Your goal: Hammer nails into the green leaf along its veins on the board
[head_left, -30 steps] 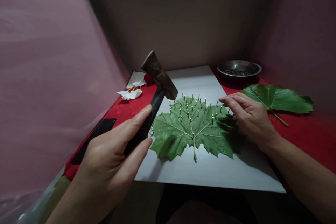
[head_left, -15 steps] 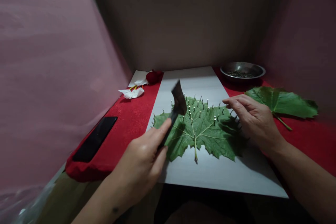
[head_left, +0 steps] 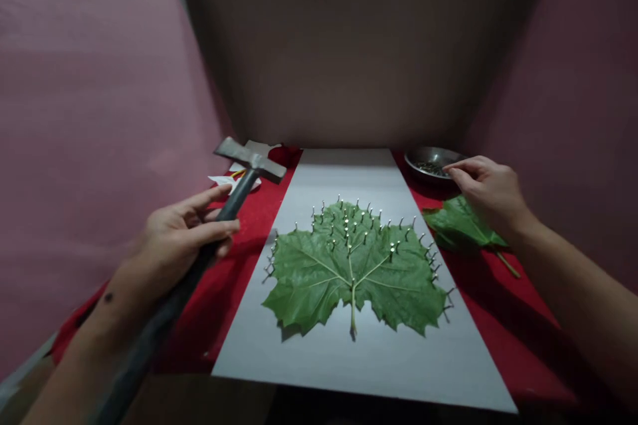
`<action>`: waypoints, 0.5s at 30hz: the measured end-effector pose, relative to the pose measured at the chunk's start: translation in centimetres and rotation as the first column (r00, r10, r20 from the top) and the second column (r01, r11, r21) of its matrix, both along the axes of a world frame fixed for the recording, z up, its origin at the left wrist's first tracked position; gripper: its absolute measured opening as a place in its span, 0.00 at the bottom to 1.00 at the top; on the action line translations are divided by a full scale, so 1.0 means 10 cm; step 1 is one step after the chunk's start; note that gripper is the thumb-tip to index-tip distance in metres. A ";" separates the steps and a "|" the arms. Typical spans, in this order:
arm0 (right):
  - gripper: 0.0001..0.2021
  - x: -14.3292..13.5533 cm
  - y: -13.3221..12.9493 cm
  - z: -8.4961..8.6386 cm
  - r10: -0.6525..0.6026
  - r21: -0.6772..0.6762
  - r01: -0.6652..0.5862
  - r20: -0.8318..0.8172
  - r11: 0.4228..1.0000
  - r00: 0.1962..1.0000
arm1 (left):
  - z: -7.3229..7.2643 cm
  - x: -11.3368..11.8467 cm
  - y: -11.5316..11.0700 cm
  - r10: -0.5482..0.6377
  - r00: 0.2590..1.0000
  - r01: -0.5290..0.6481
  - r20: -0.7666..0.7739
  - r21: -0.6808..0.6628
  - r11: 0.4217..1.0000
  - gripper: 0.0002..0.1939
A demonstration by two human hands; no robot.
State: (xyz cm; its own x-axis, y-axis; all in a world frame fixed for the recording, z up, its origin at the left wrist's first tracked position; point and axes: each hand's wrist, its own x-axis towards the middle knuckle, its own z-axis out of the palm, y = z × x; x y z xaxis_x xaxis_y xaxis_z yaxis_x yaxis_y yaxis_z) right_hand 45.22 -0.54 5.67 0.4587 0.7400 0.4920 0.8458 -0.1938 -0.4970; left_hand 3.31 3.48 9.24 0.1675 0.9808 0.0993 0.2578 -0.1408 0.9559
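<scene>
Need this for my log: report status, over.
Left hand holding black-handled metal hammer. Right hand at round metal bowl. Lobed green leaf studded with metal nails. Second green leaf partly behind right hand.

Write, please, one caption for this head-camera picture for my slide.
Left hand with hammer, leaf studded with nails, right hand at metal bowl.
</scene>
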 end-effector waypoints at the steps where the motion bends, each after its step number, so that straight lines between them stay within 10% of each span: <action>1: 0.13 0.14 0.14 0.03 -0.036 -0.060 0.038 0.024 0.997 0.999 | -0.04 -0.02 0.12 0.012 0.998 -0.009 0.059 -0.046 0.999 0.30; 10: 0.08 0.85 1.11 -0.14 -0.137 -0.428 0.136 0.027 0.893 0.990 | -0.55 -0.07 0.58 0.011 0.967 0.063 0.254 -0.283 0.957 0.36; 15: 0.07 1.03 1.36 -0.34 -0.091 -0.339 0.098 0.036 0.936 0.995 | -0.69 -0.05 0.60 0.041 0.960 0.056 0.276 -0.334 0.941 0.38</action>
State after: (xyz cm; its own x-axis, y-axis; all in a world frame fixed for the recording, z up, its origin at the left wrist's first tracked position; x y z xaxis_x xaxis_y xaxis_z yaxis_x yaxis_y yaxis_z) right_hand 55.49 13.04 2.27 0.5276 0.8184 0.2279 0.8241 -0.4279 -0.3711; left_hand 2.82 9.47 2.31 0.1883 0.9632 -0.1917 -0.0214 0.1991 0.9797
